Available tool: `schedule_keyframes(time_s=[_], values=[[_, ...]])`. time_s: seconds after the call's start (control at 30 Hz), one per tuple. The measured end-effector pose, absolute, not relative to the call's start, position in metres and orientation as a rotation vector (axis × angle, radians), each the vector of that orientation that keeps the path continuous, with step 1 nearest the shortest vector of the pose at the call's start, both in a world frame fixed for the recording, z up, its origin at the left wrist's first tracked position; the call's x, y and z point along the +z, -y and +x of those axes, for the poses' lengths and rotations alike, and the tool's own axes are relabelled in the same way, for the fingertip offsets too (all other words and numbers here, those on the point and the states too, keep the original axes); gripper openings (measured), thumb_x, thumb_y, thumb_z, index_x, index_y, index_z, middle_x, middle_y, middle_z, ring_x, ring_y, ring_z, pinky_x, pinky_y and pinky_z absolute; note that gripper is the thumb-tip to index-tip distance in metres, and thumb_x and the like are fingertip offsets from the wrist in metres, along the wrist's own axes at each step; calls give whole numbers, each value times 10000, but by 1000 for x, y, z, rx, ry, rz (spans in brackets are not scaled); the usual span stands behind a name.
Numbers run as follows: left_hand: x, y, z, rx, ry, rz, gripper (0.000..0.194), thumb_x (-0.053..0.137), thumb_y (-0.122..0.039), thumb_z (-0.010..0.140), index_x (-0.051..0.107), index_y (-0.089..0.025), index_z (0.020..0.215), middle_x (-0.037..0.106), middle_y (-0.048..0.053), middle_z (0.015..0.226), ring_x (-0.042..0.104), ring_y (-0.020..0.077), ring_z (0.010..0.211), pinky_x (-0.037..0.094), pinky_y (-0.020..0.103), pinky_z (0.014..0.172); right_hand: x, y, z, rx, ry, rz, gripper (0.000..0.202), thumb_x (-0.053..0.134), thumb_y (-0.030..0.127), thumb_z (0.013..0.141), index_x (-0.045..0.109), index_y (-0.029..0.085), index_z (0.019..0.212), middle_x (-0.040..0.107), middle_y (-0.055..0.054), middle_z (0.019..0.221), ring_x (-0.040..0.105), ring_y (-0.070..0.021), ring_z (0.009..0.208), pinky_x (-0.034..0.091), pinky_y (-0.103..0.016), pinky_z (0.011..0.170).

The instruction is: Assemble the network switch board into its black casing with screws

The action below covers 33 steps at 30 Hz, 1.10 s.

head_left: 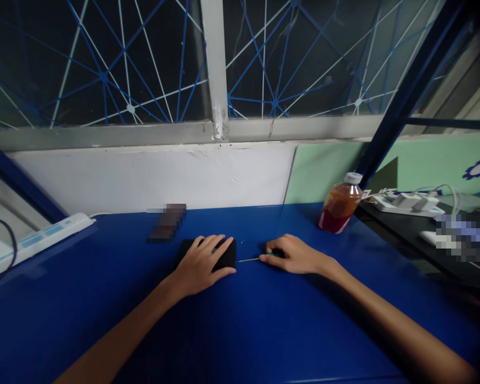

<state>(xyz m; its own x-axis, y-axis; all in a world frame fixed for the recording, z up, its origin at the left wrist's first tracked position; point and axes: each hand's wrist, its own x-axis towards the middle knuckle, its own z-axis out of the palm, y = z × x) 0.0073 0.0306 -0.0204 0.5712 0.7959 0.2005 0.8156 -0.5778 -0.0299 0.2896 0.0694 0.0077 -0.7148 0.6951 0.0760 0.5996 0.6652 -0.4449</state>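
Note:
A flat black box-like object (227,257) lies on the blue table (240,330). My left hand (203,262) rests on top of it, palm down, with its fingers spread. To the right, my right hand (286,254) is closed around the green and black handle of a screwdriver (248,260). The thin metal shaft points left, its tip at or close to the black object's right edge; whether they touch is unclear. A tiny shiny piece (242,241) lies on the table just above the shaft.
Behind my left hand lies a dark, partly blurred flat object (168,223). A bottle with a white cap (341,205) stands at the back right. One white power strip (52,237) is at the left edge, another (408,204) on the black surface at right.

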Motion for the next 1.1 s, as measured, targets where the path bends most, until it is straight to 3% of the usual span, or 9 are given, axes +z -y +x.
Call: schedule_keyframes(time_s=[0.13,0.33,0.5,0.6,0.73,0.8,0.97,1.1], values=[[-19,-30,5,-238,1423,-2665,690,321,-647,920,268,-228,1465,435,134,1436,394,315,1313,302,542,1055,10,-70,291,678,2625,-958,294,478,366,923,650,175,779,614,-10,649,465,-104,544,279,-269,549],[-20,-31,5,-247,1422,-2657,685,320,-641,923,268,-226,1466,442,136,1428,400,317,1307,302,544,1054,4,-78,294,654,2611,-1036,351,652,535,781,662,184,767,608,6,661,470,-107,564,271,-256,538],[-22,-31,4,-276,1404,-2637,681,322,-638,923,290,-220,1459,461,143,1410,423,327,1287,318,544,1041,4,-73,290,671,2589,-1094,384,718,537,712,558,194,778,546,43,617,444,-96,536,250,-241,519],[-22,-31,4,-276,1403,-2634,674,318,-637,924,294,-223,1456,458,140,1414,416,323,1293,315,541,1042,6,-68,287,672,2587,-1092,367,686,530,746,541,198,808,540,45,616,450,-98,538,245,-241,520],[-22,-32,4,-261,1412,-2641,681,312,-642,923,281,-225,1461,455,138,1417,410,315,1299,308,534,1050,9,-68,288,607,2572,-1080,306,478,472,915,580,198,825,546,29,600,444,-100,530,253,-258,536],[-22,-32,4,-254,1418,-2649,682,308,-643,924,269,-229,1465,452,136,1420,404,315,1304,302,536,1053,9,-70,291,611,2595,-1066,327,443,448,938,609,195,814,564,16,614,449,-102,538,259,-265,543],[-23,-33,3,-249,1421,-2658,676,308,-640,926,264,-236,1466,444,133,1426,395,318,1309,292,541,1056,6,-77,296,574,2621,-1015,379,604,553,814,613,179,750,593,-13,737,470,-116,615,267,-262,549],[-23,-33,2,-256,1417,-2660,675,305,-640,927,259,-237,1467,444,136,1424,396,318,1306,294,535,1052,5,-76,294,720,2588,-1033,343,685,501,759,545,188,766,531,34,652,421,-98,561,270,-243,524]])
